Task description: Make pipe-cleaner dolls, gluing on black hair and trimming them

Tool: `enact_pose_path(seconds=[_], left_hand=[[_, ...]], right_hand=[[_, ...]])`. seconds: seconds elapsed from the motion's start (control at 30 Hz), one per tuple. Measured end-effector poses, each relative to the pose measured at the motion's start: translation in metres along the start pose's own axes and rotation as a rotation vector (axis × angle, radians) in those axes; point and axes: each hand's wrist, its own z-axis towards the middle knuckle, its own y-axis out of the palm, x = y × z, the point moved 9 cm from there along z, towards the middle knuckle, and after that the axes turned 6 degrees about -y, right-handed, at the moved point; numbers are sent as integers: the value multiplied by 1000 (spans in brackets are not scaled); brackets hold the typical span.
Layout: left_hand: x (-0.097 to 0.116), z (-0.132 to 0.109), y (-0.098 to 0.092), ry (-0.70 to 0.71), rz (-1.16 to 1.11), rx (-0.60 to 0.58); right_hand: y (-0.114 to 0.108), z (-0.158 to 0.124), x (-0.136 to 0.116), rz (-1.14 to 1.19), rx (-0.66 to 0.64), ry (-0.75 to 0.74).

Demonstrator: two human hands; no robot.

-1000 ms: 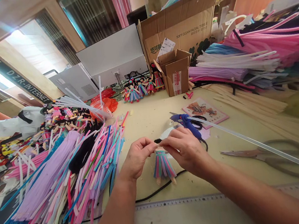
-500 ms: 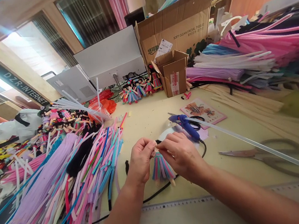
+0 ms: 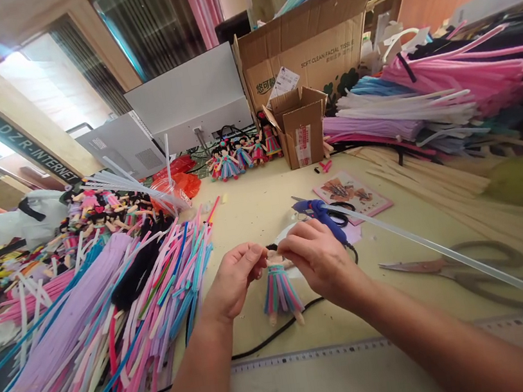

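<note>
A small pipe-cleaner doll (image 3: pixel 281 289) in a striped pink, blue and purple skirt hangs upright between my hands, its dark hair just showing at the top. My left hand (image 3: pixel 238 277) is closed, thumb and forefinger pinching the doll at its upper left side. On the other side, my right hand (image 3: pixel 317 258) pinches the doll near its shoulder or arm. My fingertips partly cover its head and arms. Just beyond my right hand lies a blue glue gun (image 3: pixel 323 216) with a long clear glue stick (image 3: pixel 439 250) in it.
Large scissors (image 3: pixel 439 267) lie at the right, above a ruler (image 3: pixel 313 353). Loose pipe cleaners (image 3: pixel 161 314) crowd the left, with more bundles (image 3: pixel 459 77) at the far right. Finished dolls (image 3: pixel 236 156) stand beside a small cardboard box (image 3: pixel 301 129). A black cable (image 3: pixel 275 333) crosses the table.
My hands have moved slightly apart, uncovering more of the doll's upper body between them. The doll stays held, and the whole view has shifted a little.
</note>
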Motion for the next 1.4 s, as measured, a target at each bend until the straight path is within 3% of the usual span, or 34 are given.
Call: enact_pose_path(seconds=[0.13,0.53,0.93,1.2,1.27,1.4], left_hand=[[4,-1,3,9,133,-81],[0,-4,3,-5,313,-109],[-3,-2,10,-13,-125,103],[-11,-2,16,37,-274,194],[-13,-1,16,16,-258,170],[-15,1,16,-77,-152,-4]], right_hand=[[3,-1,-5,-34,-26,-40],[6,-1,-6,-9,-51,-63],[-3,-1,-10,-24,65,-6],[1,-2,-7,-43,116,20],[0,-2,-1,-29,90,27],[-1,0,7,3,18,18]])
